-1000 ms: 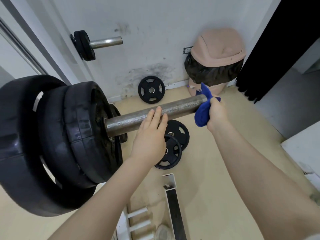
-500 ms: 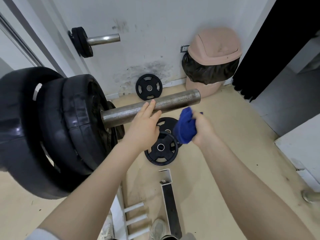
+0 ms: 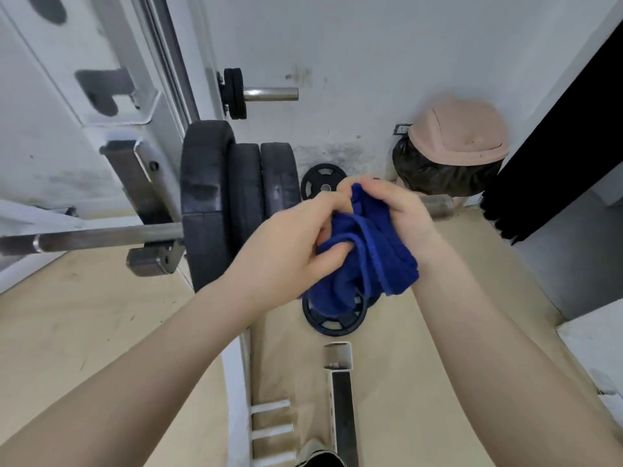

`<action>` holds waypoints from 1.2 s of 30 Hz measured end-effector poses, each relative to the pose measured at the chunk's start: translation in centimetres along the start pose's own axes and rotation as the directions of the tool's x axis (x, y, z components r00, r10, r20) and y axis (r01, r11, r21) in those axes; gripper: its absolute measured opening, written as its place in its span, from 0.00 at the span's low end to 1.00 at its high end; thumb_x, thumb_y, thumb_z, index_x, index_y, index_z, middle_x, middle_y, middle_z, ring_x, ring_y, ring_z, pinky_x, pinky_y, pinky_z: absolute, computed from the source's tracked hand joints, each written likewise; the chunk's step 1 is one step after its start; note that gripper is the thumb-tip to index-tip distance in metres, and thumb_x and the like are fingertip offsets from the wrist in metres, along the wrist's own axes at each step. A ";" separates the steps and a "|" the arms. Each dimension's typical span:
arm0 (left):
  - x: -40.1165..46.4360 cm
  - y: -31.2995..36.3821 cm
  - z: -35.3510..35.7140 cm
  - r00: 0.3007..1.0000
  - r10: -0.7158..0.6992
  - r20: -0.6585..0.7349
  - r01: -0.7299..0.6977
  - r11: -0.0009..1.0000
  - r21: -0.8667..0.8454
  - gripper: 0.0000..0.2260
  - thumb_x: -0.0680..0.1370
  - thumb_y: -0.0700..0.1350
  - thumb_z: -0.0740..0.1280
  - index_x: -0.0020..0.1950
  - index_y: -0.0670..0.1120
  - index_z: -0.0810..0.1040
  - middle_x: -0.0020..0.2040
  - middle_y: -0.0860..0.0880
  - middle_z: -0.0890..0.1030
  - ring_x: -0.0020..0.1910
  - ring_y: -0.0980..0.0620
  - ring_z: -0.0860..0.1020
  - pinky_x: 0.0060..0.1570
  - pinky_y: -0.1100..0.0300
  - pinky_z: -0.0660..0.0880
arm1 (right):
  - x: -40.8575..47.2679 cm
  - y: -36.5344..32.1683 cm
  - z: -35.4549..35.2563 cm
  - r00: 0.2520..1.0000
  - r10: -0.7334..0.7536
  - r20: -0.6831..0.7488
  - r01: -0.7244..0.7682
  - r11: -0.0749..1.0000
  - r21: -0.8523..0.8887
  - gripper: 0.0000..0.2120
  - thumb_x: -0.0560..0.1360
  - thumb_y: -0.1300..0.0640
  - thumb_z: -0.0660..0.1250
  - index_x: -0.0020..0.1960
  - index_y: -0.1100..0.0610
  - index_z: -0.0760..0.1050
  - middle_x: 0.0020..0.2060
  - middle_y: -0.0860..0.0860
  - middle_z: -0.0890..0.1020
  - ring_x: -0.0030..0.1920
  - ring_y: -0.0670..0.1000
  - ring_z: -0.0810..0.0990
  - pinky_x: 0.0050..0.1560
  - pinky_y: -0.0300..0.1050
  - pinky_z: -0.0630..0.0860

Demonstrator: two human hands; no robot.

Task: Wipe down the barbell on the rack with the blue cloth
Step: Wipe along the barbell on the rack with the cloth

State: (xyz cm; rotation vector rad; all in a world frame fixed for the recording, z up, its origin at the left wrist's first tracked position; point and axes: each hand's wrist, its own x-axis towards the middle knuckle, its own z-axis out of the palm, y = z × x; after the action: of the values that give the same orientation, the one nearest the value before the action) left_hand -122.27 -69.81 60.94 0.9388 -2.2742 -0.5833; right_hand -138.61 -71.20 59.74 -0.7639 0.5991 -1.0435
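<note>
We saw the white rack (image 3: 111, 96) fill the upper left, its upright running up past a metal hook (image 3: 148, 254) on which the barbell (image 3: 101, 237) lay. The bar crossed the view from the left edge, passed through three black plates (image 3: 236, 197) stacked side by side, and its bare sleeve end (image 3: 438, 205) showed again to the right, beyond our hands. A black curtain (image 3: 556, 163) hung down the right side. Against the stained wall stood a pink bin (image 3: 458, 133) with a dark liner, and higher up a second, smaller bar end (image 3: 269, 94) carried two thin plates. On the tan floor (image 3: 84, 315) one small plate (image 3: 322, 185) leaned at the wall and another (image 3: 333, 320) lay flat below the hands, close to a white rack foot (image 3: 338, 357).

Our hands met in front of the bar, both gripping the blue cloth (image 3: 371, 257), which was off the barbell and bunched between them. The left hand (image 3: 290, 251) held it with fingers curled into the folds; the right hand (image 3: 401, 214) clutched its upper edge, fingers bent over the top. Loose folds of it hung down beneath both hands.
</note>
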 end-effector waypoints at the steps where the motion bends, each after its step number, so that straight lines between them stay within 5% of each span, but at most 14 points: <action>1: -0.9 -0.2 -1.2 0.998 0.014 -0.064 -0.015 1.000 -0.018 0.09 0.72 0.44 0.65 0.50 0.52 0.71 0.32 0.50 0.72 0.33 0.55 0.70 0.34 0.64 0.69 | 0.5 0.2 1.5 0.999 0.013 0.039 -0.011 0.999 -0.038 0.10 0.72 0.52 0.66 0.39 0.58 0.75 0.34 0.55 0.78 0.37 0.53 0.76 0.43 0.45 0.75; 5: -5.4 -2.2 -6.6 0.935 0.133 -0.327 -0.136 0.991 0.014 0.06 0.70 0.41 0.63 0.45 0.45 0.75 0.37 0.53 0.69 0.37 0.62 0.68 0.39 0.71 0.66 | 2.9 1.8 8.2 0.986 0.044 0.160 -0.019 0.987 -0.157 0.11 0.73 0.62 0.60 0.35 0.57 0.76 0.32 0.53 0.78 0.35 0.50 0.77 0.40 0.41 0.76; 9: -11.4 -6.7 -12.8 0.867 0.133 -0.481 -0.104 0.991 0.087 0.07 0.71 0.39 0.63 0.45 0.42 0.79 0.51 0.51 0.74 0.49 0.56 0.73 0.49 0.68 0.69 | 7.0 6.0 16.0 0.985 0.046 0.165 0.023 0.919 -0.393 0.10 0.74 0.68 0.60 0.38 0.59 0.76 0.35 0.52 0.80 0.36 0.48 0.79 0.39 0.39 0.77; 14: -19.8 -10.6 -20.6 0.871 -0.154 -0.466 0.166 0.986 -0.014 0.07 0.68 0.46 0.58 0.41 0.53 0.74 0.31 0.58 0.73 0.34 0.66 0.71 0.36 0.74 0.67 | 11.8 12.9 25.6 0.998 0.029 0.063 0.024 0.707 -0.707 0.10 0.78 0.60 0.64 0.58 0.56 0.77 0.47 0.47 0.81 0.47 0.44 0.79 0.50 0.40 0.76; 16: -22.9 -12.3 -23.6 0.845 -0.281 -0.456 0.297 0.954 -0.038 0.04 0.70 0.48 0.59 0.41 0.56 0.73 0.31 0.55 0.76 0.33 0.64 0.72 0.34 0.72 0.68 | 13.4 15.5 29.5 0.997 -0.019 0.081 0.075 0.629 -0.774 0.11 0.79 0.53 0.61 0.59 0.51 0.77 0.50 0.40 0.79 0.50 0.36 0.77 0.53 0.37 0.74; 18: -25.6 -14.5 -26.0 0.830 -0.363 -0.424 0.404 0.915 0.009 0.02 0.73 0.46 0.62 0.42 0.52 0.74 0.30 0.55 0.76 0.32 0.64 0.73 0.34 0.72 0.68 | 14.3 18.0 32.7 0.984 -0.006 0.179 0.139 0.658 -0.740 0.09 0.79 0.52 0.61 0.55 0.51 0.77 0.49 0.41 0.80 0.51 0.38 0.78 0.55 0.39 0.75; 20: -28.2 -16.6 -27.7 0.810 -0.446 -0.382 0.496 0.868 0.039 0.02 0.74 0.44 0.63 0.44 0.48 0.75 0.32 0.55 0.77 0.32 0.63 0.73 0.33 0.71 0.67 | 15.1 20.9 34.9 0.946 0.102 0.309 0.159 0.683 -0.713 0.09 0.76 0.54 0.65 0.56 0.53 0.76 0.49 0.47 0.82 0.51 0.43 0.81 0.57 0.41 0.77; 23: -31.6 -18.9 -29.7 0.729 -0.629 -0.269 0.601 0.777 -0.188 0.03 0.75 0.41 0.63 0.44 0.44 0.76 0.37 0.50 0.80 0.34 0.60 0.75 0.35 0.68 0.69 | 17.0 25.6 37.1 0.894 0.294 0.337 0.137 0.537 -0.832 0.22 0.72 0.60 0.72 0.64 0.52 0.71 0.51 0.51 0.82 0.54 0.49 0.81 0.60 0.48 0.76; 25: -33.6 -20.0 -30.9 0.682 -0.695 -0.227 0.635 0.717 -0.288 0.03 0.74 0.40 0.63 0.44 0.43 0.77 0.39 0.45 0.81 0.37 0.52 0.77 0.38 0.61 0.72 | 18.7 28.4 38.5 0.877 0.296 0.379 0.240 0.415 -0.878 0.21 0.70 0.61 0.72 0.61 0.52 0.73 0.50 0.54 0.81 0.52 0.51 0.81 0.58 0.53 0.76; 27: -35.3 -21.2 -32.3 0.651 -0.717 -0.250 0.649 0.697 -0.307 0.03 0.73 0.41 0.64 0.42 0.46 0.77 0.39 0.46 0.81 0.39 0.50 0.79 0.41 0.57 0.74 | 20.6 30.6 39.8 0.844 0.314 0.435 0.321 0.353 -0.879 0.13 0.72 0.63 0.70 0.56 0.56 0.76 0.50 0.57 0.81 0.49 0.49 0.80 0.56 0.49 0.76; 30: -37.6 -23.2 -34.2 0.557 -0.755 -0.346 0.695 0.652 -0.302 0.06 0.74 0.43 0.64 0.37 0.48 0.76 0.33 0.51 0.78 0.32 0.57 0.75 0.34 0.65 0.72 | 23.6 33.4 41.5 0.786 0.443 0.431 0.179 0.504 -0.845 0.12 0.75 0.64 0.66 0.58 0.57 0.76 0.55 0.57 0.81 0.53 0.47 0.80 0.58 0.43 0.76; 32: -39.3 -25.0 -35.6 0.487 -0.783 -0.388 0.741 0.605 -0.291 0.09 0.75 0.44 0.63 0.38 0.40 0.75 0.32 0.47 0.75 0.32 0.53 0.72 0.33 0.61 0.68 | 26.0 35.7 42.6 0.783 0.468 0.410 0.146 0.502 -0.852 0.11 0.75 0.61 0.64 0.56 0.56 0.76 0.51 0.53 0.82 0.53 0.48 0.80 0.57 0.46 0.76; 36: -42.7 -29.6 -39.0 0.421 -0.832 -0.362 0.773 0.538 -0.337 0.15 0.73 0.49 0.62 0.41 0.36 0.75 0.35 0.39 0.76 0.35 0.44 0.74 0.37 0.53 0.70 | 31.2 40.1 46.5 0.818 0.411 0.401 0.303 0.285 -0.909 0.12 0.73 0.65 0.56 0.49 0.57 0.77 0.41 0.56 0.80 0.41 0.50 0.76 0.44 0.48 0.73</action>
State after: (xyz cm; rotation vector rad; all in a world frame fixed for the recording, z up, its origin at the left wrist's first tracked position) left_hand -57.75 -63.98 56.13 1.8954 -1.1834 -0.7441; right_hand -70.18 -75.55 53.44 -2.0871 0.6829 -0.1471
